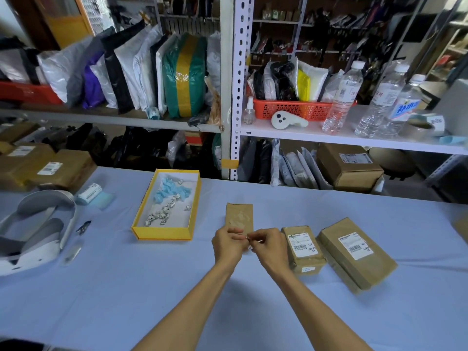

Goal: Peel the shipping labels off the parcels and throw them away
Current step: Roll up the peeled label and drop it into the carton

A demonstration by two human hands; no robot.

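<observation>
The left hand (228, 245) and right hand (269, 245) meet, curled fingertips pinching a tiny crumpled white label scrap (247, 238) between them. It sits over the near end of a brown parcel (239, 215), whose bare top shows pale patches, on the blue table (152, 287).

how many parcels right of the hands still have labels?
2. One parcel beside the right hand, a second parcel further right. A brown corner at the frame edge may be another.

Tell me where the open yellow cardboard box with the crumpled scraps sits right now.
In the head view, the open yellow cardboard box sits on the blue tablecloth left of centre, just left of the bare brown parcel.
</observation>
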